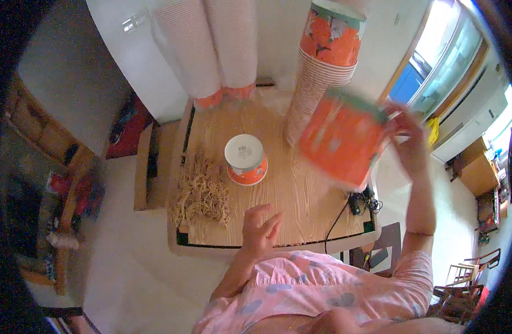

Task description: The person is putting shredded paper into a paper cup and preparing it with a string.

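My right hand is raised at the right, its fingers closed on the green edge of an orange paper tub. The tub is tilted in the air over the table's right side, blurred by motion. Low at the table's near edge, my left hand holds nothing, its fingers loosely bent and the thumb apart. Beyond it, another orange paper tub stands upside down on the wood-grain table, white base up. A tall stack of upturned paper tubs rises behind the held one.
Tan stringy strips lie heaped on the table's left side. Two long sleeves of nested tubs stand against the back wall. A black cable with an adapter is at the right edge. A cardboard box is left of the table.
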The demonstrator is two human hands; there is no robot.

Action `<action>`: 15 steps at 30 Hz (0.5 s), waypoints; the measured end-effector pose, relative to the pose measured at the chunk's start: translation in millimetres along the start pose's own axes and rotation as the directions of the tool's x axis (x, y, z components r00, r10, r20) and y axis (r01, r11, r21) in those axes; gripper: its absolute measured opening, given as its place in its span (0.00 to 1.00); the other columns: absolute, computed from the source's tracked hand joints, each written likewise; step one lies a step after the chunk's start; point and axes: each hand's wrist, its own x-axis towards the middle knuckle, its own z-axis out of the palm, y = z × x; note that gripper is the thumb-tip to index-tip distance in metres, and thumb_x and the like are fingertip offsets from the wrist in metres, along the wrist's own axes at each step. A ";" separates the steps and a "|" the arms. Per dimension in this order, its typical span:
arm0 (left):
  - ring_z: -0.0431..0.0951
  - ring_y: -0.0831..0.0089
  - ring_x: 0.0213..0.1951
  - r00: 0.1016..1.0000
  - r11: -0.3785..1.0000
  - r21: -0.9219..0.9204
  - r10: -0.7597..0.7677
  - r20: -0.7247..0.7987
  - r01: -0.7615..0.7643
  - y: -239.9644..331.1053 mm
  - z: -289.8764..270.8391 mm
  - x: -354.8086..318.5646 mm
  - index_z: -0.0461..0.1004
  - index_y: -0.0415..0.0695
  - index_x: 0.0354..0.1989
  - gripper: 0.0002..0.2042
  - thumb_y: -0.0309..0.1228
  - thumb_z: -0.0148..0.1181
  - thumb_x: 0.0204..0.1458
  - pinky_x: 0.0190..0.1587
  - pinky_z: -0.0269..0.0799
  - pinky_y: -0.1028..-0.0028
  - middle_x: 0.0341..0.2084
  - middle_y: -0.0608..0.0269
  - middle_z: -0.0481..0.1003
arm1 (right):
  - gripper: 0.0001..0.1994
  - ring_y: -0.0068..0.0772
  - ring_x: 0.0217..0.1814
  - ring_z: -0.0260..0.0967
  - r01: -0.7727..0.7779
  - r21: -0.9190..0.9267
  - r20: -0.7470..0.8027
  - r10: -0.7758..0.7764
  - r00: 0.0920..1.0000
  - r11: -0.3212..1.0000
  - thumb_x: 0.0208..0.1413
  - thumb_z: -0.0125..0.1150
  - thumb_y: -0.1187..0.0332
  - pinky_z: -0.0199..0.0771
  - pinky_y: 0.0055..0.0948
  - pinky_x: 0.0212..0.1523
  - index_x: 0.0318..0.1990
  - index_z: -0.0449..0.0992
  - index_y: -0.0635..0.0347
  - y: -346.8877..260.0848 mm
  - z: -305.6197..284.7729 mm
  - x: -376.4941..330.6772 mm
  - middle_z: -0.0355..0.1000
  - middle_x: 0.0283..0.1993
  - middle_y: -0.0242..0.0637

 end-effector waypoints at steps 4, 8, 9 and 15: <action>0.67 0.62 0.42 0.992 0.994 0.026 -0.106 -0.063 0.108 -11.5 -5.8 -12.1 0.72 0.52 0.41 0.18 0.23 0.62 0.37 0.42 0.65 0.66 0.41 0.59 0.68 | 0.15 0.20 0.40 0.68 0.306 -0.426 -0.502 -0.504 0.703 0.851 0.50 0.55 0.76 0.68 0.22 0.43 0.47 0.70 0.56 -28.9 -82.5 68.5 0.69 0.48 0.31; 0.68 0.62 0.41 0.955 0.958 0.024 -0.281 -0.092 0.284 -27.2 -10.4 -38.9 0.73 0.50 0.38 0.16 0.22 0.62 0.37 0.40 0.66 0.68 0.39 0.59 0.69 | 0.17 0.22 0.39 0.71 0.470 -0.430 -0.521 -0.637 0.568 0.771 0.48 0.56 0.77 0.71 0.21 0.39 0.47 0.69 0.52 -13.1 -84.0 170.5 0.72 0.42 0.30; 0.68 0.62 0.39 0.951 0.954 0.031 -0.294 -0.096 0.298 -30.8 -12.2 -43.2 0.73 0.49 0.37 0.15 0.22 0.61 0.37 0.39 0.66 0.69 0.38 0.60 0.69 | 0.17 0.23 0.39 0.71 0.394 -0.501 -0.492 -0.628 0.603 0.771 0.48 0.56 0.77 0.72 0.22 0.38 0.47 0.69 0.53 -10.6 -73.7 184.9 0.72 0.41 0.31; 0.69 0.63 0.37 0.946 0.953 0.039 -0.292 -0.141 0.300 -26.5 -22.1 -40.4 0.74 0.47 0.36 0.14 0.21 0.61 0.37 0.36 0.67 0.69 0.36 0.61 0.70 | 0.15 0.32 0.37 0.70 0.365 -0.695 -0.204 -0.656 0.727 0.620 0.50 0.47 0.78 0.72 0.29 0.36 0.46 0.67 0.52 26.3 -33.3 222.0 0.66 0.42 0.35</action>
